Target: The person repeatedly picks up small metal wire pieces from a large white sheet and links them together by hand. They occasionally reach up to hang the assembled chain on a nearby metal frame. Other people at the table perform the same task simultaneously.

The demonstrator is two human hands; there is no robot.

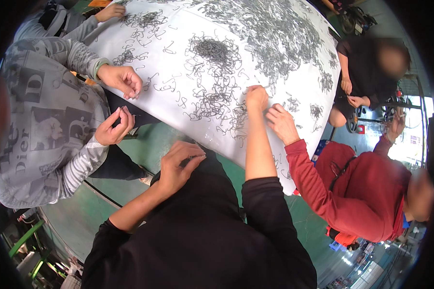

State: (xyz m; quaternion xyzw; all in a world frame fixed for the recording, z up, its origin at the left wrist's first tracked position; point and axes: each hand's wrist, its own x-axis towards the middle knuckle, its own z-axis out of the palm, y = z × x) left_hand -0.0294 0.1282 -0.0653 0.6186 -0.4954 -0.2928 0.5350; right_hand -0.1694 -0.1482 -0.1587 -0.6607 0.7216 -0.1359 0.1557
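Over my lap, just off the table edge, my left hand is closed in a pinch. A tiny pale speck shows at its fingertips, too small to name. My right hand reaches over the white-covered table with its fingers curled closed; what they hold, if anything, is hidden. Beside it on the left lie loose dark curved wire hooks, which run back to a denser heap. Farther off spreads a large mass of small dark pieces.
At my left a person in a grey patterned top works with both hands at the table edge. A red-sleeved person's hand is close beside my right hand. Someone in black sits at the far right; another grey sleeve shows far left.
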